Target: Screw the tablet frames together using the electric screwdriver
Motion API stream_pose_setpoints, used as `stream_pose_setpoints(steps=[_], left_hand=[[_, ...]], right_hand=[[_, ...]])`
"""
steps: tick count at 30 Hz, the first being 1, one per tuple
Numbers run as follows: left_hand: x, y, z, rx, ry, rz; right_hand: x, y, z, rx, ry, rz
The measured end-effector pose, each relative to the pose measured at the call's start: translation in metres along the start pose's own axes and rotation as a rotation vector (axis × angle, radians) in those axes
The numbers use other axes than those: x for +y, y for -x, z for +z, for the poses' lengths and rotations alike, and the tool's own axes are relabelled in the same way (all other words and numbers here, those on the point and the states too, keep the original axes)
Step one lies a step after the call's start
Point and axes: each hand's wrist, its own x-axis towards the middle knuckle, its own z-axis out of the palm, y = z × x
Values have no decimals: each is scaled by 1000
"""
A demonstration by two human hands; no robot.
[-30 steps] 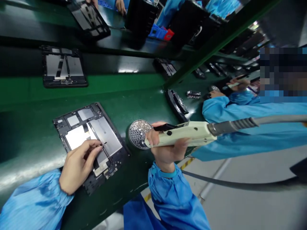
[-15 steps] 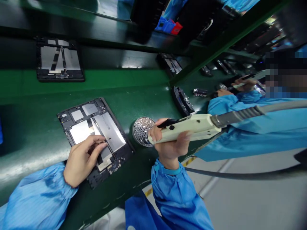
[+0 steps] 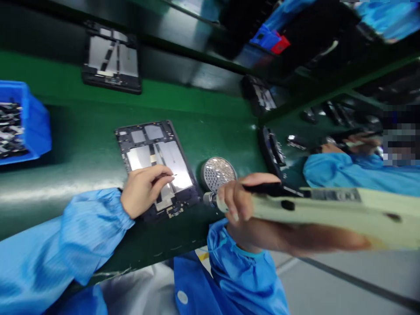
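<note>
An opened tablet (image 3: 180, 159) lies on the green bench, its silver inner plates and dark flex cables bare. Over its middle, my left hand (image 3: 144, 188) pinches thumb and forefinger on a small thin dark piece that I cannot make out. My right hand (image 3: 238, 203) is wrapped around a pale electric screwdriver (image 3: 320, 216), held nearly level. Its metal tip points left, close to the tablet's lower right corner. Just behind that tip sits a round perforated screw tray (image 3: 219, 173) with many small screws.
A blue bin (image 3: 37, 124) of small black and silver parts stands at the left. Another opened tablet (image 3: 114, 61) lies farther back. Black parts (image 3: 274, 151) rest at the right, near a co-worker's blue sleeve (image 3: 341, 170). A green shelf beam (image 3: 328, 100) crosses the right side.
The screwdriver has moved from over the screw tray to beside the tablet's corner. My left hand keeps its pinch over the tablet. The view has swung left, bringing in the blue bin.
</note>
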Motion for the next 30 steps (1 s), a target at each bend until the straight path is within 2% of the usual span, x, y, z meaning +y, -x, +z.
stream_pose_setpoints(steps=[2, 4, 8, 13, 21, 26, 28, 30], left_hand=[[-1, 0, 3, -2, -6, -2], [0, 0, 6, -3, -23, -11], [4, -1, 11, -17, -55, -29], [5, -1, 13, -47, -57, -41], [8, -3, 11, -132, -147, -81], [10, -3, 12, -214, -254, -109], [9, -3, 13, -228, -299, -116], [6, -1, 13, -221, -327, -119]], right_hand=[[0, 9, 12, -125, -5, 121], [3, 15, 20, -193, -1, 194], [15, 19, 25, -242, -4, 217], [25, 19, 27, -251, 17, 154], [25, 16, 37, -295, 82, 117], [27, 17, 47, -233, 73, 140], [23, 19, 41, -235, 61, 149], [16, 21, 24, -268, 37, 151]])
